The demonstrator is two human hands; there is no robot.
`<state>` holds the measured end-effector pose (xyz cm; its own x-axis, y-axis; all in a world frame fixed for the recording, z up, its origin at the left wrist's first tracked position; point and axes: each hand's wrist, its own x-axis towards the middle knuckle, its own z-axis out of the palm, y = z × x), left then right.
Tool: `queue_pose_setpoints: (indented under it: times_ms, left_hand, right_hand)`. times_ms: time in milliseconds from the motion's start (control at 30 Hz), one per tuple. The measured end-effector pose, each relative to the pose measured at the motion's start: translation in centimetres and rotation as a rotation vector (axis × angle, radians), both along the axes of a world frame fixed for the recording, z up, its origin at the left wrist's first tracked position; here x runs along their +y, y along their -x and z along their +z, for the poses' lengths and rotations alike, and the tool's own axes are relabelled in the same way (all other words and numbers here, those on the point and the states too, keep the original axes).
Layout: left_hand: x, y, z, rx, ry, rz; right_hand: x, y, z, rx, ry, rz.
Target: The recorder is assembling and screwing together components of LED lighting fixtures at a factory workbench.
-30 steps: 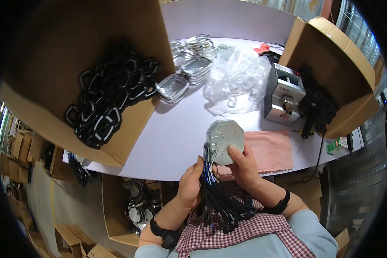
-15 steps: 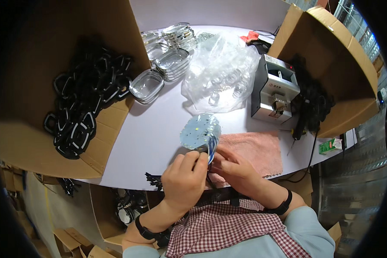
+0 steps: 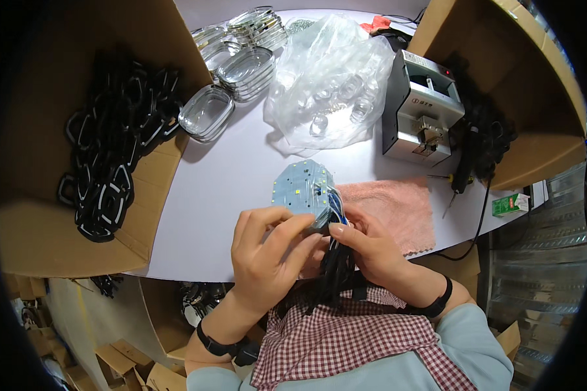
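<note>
A stack of pale blue LED circuit boards [image 3: 293, 188], dotted with small yellow squares, is held upright above the table in front of me. Blue and white wires [image 3: 336, 207] come off its right side and run down into a bunch of black cable ends [image 3: 336, 267] that hangs in front of my apron. My left hand [image 3: 267, 251] has its bent fingertips at the near edge of the stack. My right hand [image 3: 375, 247] is closed round the wires beside the boards, thumb on top. The fingers behind the stack are hidden.
Cartons of black frames [image 3: 114, 156] and black parts [image 3: 496, 140] flank the table. Stacked clear lens covers [image 3: 205, 112], a plastic bag [image 3: 329, 85] of clear rings and a grey machine [image 3: 424, 107] stand behind. A pink cloth [image 3: 398, 208] and screwdriver [image 3: 449, 202] lie right.
The boards have turned and tilted, showing their faces more squarely. The black cable ends have swung from beside my left hand to below the boards. My left fingers have spread more; the view has shifted.
</note>
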<state>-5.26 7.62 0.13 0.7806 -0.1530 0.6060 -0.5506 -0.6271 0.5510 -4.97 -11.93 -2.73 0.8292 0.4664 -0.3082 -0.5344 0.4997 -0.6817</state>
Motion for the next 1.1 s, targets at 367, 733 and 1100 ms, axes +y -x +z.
queue_pose_setpoints:
  times_ms: [367, 733, 1100]
  left_hand:
    - [0.1, -0.6, -0.9, -0.131, -0.106, -0.163]
    - [5.5, -2.2, -4.9, 0.557, 1.302, 0.16]
    - [10.9, 3.3, 2.1, 1.078, 0.903, -0.9]
  right_hand:
    - [-0.1, -0.1, 0.6, -0.001, 0.037, -0.12]
    - [-4.8, -1.5, -0.1, -0.184, 0.065, 0.231]
    - [-5.6, -1.8, 0.3, -0.108, 0.153, -0.073]
